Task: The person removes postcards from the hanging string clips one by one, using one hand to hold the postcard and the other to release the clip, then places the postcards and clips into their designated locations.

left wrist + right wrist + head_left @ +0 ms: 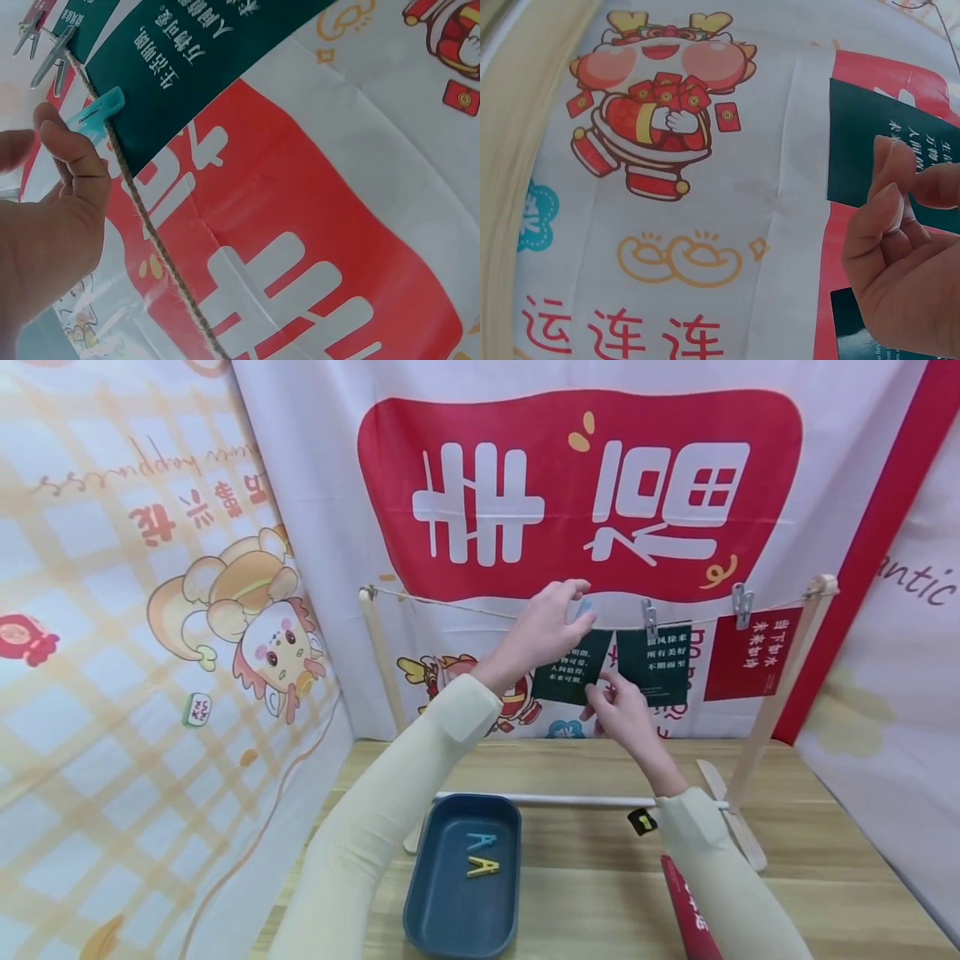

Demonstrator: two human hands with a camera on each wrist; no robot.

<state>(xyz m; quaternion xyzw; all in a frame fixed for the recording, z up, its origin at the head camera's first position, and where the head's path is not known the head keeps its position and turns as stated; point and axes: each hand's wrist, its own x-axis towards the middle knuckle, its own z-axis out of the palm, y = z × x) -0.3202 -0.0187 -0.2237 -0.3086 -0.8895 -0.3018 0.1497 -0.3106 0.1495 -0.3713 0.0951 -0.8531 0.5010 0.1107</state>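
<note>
A dark green card [555, 670] with white writing hangs from the rope [156, 238], held by a light blue clothespin [103, 111]. My left hand [547, 631] is raised beside this clothespin, thumb and fingers parted with nothing visible between them. Lower down, my right hand [621, 706] has its fingers curled and its thumb and index close together at the card's lower right edge, appearing to pinch it. The right wrist view shows these fingers overlapping the green card [851, 142], so the exact contact is partly hidden.
Grey clothespins [650, 618] hold a second green card [660, 681] and a red card [750, 652] further right. Below, a dark blue tray [412, 902] contains a blue clothespin [481, 841] and a yellow clothespin [482, 866]. A red card [686, 910] lies under my right forearm, between wooden posts [783, 693].
</note>
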